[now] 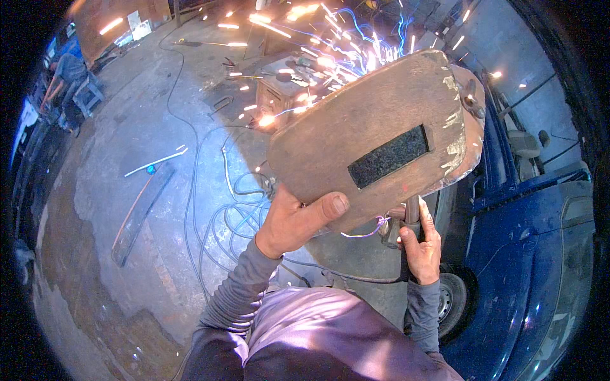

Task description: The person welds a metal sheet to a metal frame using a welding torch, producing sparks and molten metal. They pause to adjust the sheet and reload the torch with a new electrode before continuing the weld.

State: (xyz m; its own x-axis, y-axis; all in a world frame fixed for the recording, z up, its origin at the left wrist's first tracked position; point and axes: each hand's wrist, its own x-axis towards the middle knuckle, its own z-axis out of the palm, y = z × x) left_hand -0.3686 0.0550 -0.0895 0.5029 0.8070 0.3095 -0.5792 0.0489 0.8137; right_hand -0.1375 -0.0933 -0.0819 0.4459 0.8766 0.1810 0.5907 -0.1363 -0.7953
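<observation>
left hand (289, 223) on windowed shield (330, 143)

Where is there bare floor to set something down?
Concrete floor lies bare between the seated person at far left and the long dark cable, and more narrowly between that cable and the flat strip. It is crowded beside the left hand, where cable loops spread, and beyond the shield, where sparks fly.
</observation>
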